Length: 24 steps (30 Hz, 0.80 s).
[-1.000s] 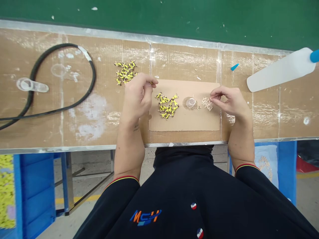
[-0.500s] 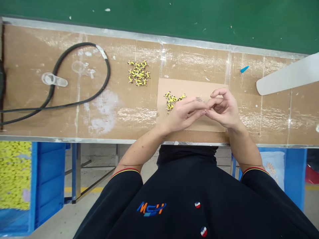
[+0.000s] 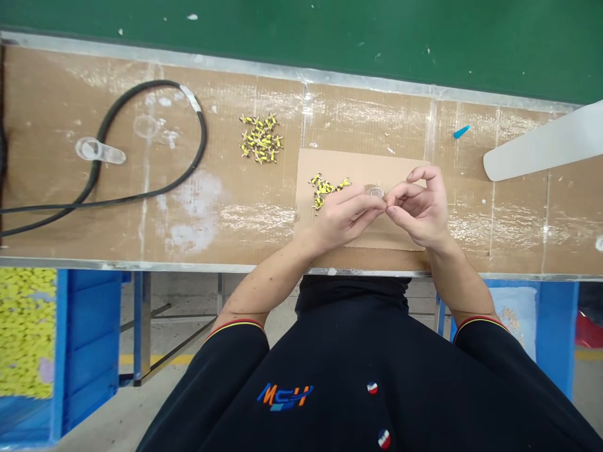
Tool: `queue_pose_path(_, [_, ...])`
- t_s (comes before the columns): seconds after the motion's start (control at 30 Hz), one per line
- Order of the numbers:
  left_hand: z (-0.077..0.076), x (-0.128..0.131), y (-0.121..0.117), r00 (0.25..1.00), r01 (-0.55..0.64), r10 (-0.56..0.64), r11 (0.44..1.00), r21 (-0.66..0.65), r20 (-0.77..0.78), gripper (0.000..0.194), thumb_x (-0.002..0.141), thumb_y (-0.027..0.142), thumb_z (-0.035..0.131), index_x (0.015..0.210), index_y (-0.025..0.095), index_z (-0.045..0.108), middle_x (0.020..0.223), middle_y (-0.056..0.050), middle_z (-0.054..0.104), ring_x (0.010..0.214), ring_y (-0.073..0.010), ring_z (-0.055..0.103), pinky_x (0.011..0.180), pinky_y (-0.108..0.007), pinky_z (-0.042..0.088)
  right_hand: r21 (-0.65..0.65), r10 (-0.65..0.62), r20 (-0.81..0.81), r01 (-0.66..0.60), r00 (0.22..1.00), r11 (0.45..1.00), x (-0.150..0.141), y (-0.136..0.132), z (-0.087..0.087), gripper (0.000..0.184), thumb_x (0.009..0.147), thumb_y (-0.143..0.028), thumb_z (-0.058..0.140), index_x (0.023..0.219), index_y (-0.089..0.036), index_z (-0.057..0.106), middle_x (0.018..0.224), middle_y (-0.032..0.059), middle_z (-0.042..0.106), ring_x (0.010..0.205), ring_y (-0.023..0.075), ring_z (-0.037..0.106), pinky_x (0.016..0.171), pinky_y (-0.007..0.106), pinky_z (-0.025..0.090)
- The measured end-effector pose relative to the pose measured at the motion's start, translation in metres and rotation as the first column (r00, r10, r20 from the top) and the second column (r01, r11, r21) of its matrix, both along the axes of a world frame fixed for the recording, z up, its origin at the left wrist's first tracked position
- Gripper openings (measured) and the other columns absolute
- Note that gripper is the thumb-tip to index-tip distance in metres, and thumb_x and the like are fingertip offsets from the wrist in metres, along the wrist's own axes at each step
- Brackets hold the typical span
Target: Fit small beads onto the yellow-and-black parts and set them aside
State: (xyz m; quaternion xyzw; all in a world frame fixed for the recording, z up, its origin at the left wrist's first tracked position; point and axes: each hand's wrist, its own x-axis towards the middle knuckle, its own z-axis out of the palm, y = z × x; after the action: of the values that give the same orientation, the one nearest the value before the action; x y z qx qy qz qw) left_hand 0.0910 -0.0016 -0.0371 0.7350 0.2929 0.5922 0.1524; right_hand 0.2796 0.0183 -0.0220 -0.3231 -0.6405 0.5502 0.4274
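My left hand [image 3: 351, 213] and my right hand [image 3: 420, 206] meet fingertip to fingertip above a cardboard sheet [image 3: 367, 160]. Both are closed in a pinch, and whatever tiny piece they hold is hidden by the fingers. Just beyond the left fingers, a small clear round piece [image 3: 375, 192] shows on the sheet. Several small yellow-and-dark figures [image 3: 325, 186] lie on the sheet's left part, partly covered by my left hand. A larger pile of like figures [image 3: 261, 139] rests on the bench to the left of the sheet.
A black cable [image 3: 203, 135] loops over the bench's left side, crossing a clear plastic scoop [image 3: 113, 154]. To the right are a small blue cone-shaped piece [image 3: 461, 132] and a long white panel [image 3: 541, 141]. A blue crate [image 3: 92, 351] of yellow pieces stands below left.
The joined hands have shifted slightly left, and the right hand has tilted a little. The clear round piece past the left fingers shows more plainly now. The figures stay put.
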Motion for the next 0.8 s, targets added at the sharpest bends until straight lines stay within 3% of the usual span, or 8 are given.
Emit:
queue_pose_path(0.23, [0.002, 0.0, 0.0, 0.997, 0.034, -0.025, 0.991, -0.128, 0.074, 0.006, 0.093, 0.019, 0.075, 0.096, 0.02, 0.07, 0.063, 0.007, 0.053, 0.055, -0.0061, 0.044, 0.057, -0.021, 0.037, 0.276, -0.121, 0.014, 0.112, 0.993, 0.955, -0.004, -0.005, -0.007, 0.041, 0.095, -0.039, 0.072, 0.107, -0.035, 0.033, 0.084, -0.0076, 0.063, 0.067, 0.0137, 0.06, 0.06, 0.033, 0.054])
queue_pose_path(0.43, [0.006, -0.003, -0.001, 0.996, 0.08, -0.068, 0.976, -0.204, 0.065, 0.005, 0.093, 0.022, 0.075, 0.095, 0.02, 0.071, 0.062, 0.008, 0.045, 0.053, -0.0054, 0.041, 0.055, -0.021, 0.035, 0.476, -0.101, 0.035, 0.072, 0.994, 0.876, -0.003, -0.001, -0.007, 0.038, 0.092, -0.019, 0.066, 0.107, -0.034, 0.035, 0.085, -0.0077, 0.063, 0.067, 0.0124, 0.058, 0.058, 0.03, 0.049])
queue_pose_path(0.53, [0.007, -0.003, -0.002, 0.995, 0.093, -0.079, 0.968, -0.233, 0.067, 0.006, 0.093, 0.022, 0.074, 0.09, 0.02, 0.069, 0.061, 0.009, 0.042, 0.053, -0.005, 0.039, 0.054, -0.02, 0.034, 0.528, -0.104, 0.071, 0.051, 0.992, 0.848, -0.001, 0.002, -0.009, 0.041, 0.09, -0.017, 0.067, 0.106, -0.034, 0.033, 0.084, -0.0082, 0.063, 0.065, 0.012, 0.058, 0.057, 0.029, 0.048])
queue_pose_path(0.63, [0.009, -0.003, -0.002, 0.994, 0.105, -0.09, 0.954, -0.282, 0.067, 0.012, 0.095, 0.022, 0.07, 0.085, 0.019, 0.065, 0.061, 0.008, 0.04, 0.053, -0.0052, 0.038, 0.055, -0.02, 0.034, 0.512, -0.142, 0.124, 0.059, 0.982, 0.857, 0.0, 0.003, -0.01, 0.041, 0.09, -0.027, 0.07, 0.098, -0.033, 0.03, 0.081, -0.0085, 0.065, 0.063, 0.0127, 0.059, 0.055, 0.032, 0.049])
queue_pose_path(0.73, [0.01, -0.002, -0.003, 0.981, 0.185, -0.148, 0.907, -0.377, 0.126, 0.018, 0.098, 0.027, 0.066, 0.083, 0.019, 0.062, 0.062, 0.008, 0.041, 0.054, -0.0055, 0.037, 0.057, -0.021, 0.036, 0.499, -0.165, 0.133, 0.078, 0.977, 0.863, 0.0, 0.003, -0.009, 0.042, 0.091, -0.034, 0.071, 0.094, -0.032, 0.029, 0.077, -0.0084, 0.065, 0.061, 0.014, 0.06, 0.054, 0.034, 0.049])
queue_pose_path(0.8, [0.01, -0.002, -0.003, 0.95, 0.299, -0.216, 0.837, -0.458, 0.226, 0.023, 0.1, 0.033, 0.064, 0.083, 0.019, 0.061, 0.066, 0.006, 0.048, 0.056, -0.006, 0.039, 0.058, -0.022, 0.037, 0.53, -0.16, 0.091, 0.088, 0.983, 0.844, -0.001, 0.002, -0.009, 0.039, 0.091, -0.03, 0.07, 0.096, -0.033, 0.032, 0.078, -0.0082, 0.066, 0.061, 0.0146, 0.06, 0.054, 0.035, 0.05])
